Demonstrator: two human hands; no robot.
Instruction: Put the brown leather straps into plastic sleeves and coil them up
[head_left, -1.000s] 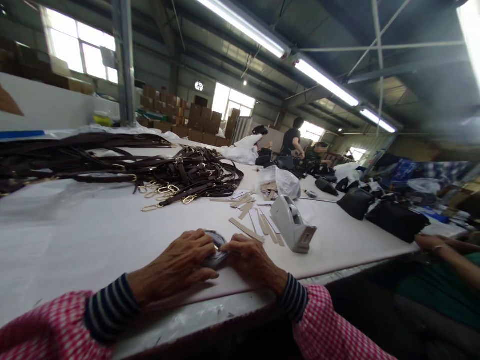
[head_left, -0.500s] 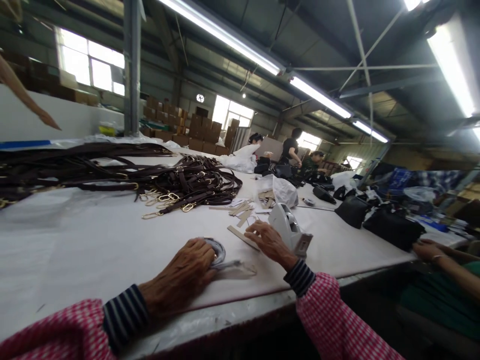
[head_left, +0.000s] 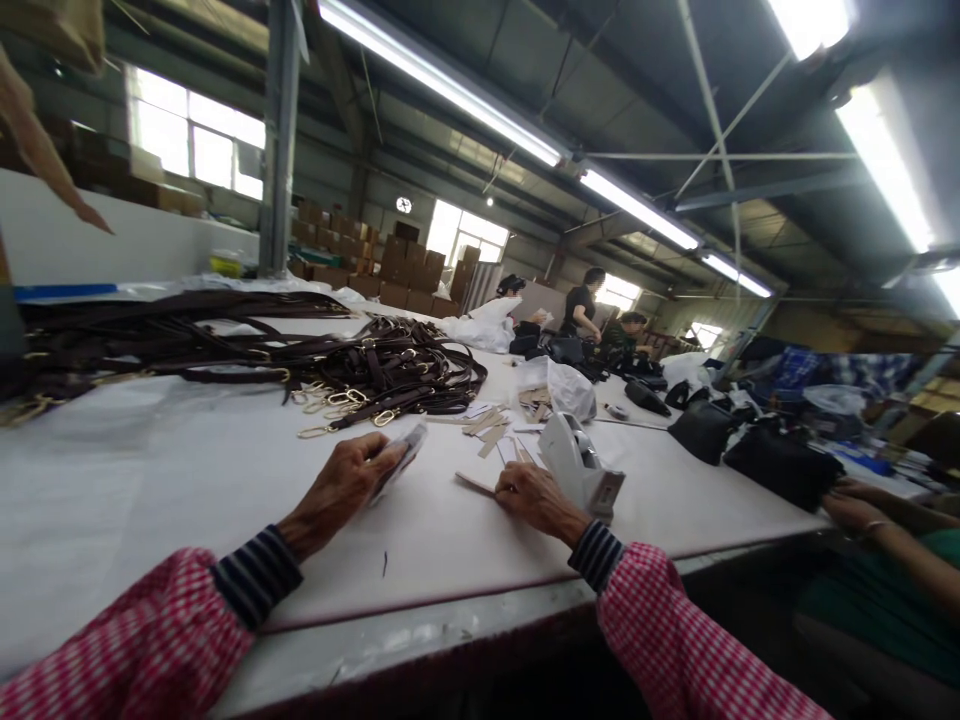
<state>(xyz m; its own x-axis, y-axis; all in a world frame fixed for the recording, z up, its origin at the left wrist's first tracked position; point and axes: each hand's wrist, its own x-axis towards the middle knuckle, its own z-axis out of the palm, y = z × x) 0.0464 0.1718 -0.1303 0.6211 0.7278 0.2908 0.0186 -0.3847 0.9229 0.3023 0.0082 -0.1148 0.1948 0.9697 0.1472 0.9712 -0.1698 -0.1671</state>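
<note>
My left hand [head_left: 341, 490] grips a coiled strap in clear plastic [head_left: 406, 455], raised above the table and turned nearly edge-on. What lies inside the wrap is partly blurred. My right hand [head_left: 536, 500] is closed on one end of a beige card strip [head_left: 472, 484], whose other end points left over the white tabletop. Just beside that hand stands a white tape dispenser [head_left: 574, 460]. Behind it, more loose card strips [head_left: 491, 430] lie scattered on the table.
Dark brown straps with gold buckles [head_left: 375, 370] form a heap at the back left. A clear bag [head_left: 566, 388] sits behind the dispenser. Black bags [head_left: 780, 455] lie to the right, close to another person's hands [head_left: 855, 510]. Another person's arm [head_left: 45, 150] reaches in at far left.
My left hand has lifted the wrapped strap off the table, tilting it up and away. My right hand's fingers have closed on the card strip, which now appears more edge-on.
</note>
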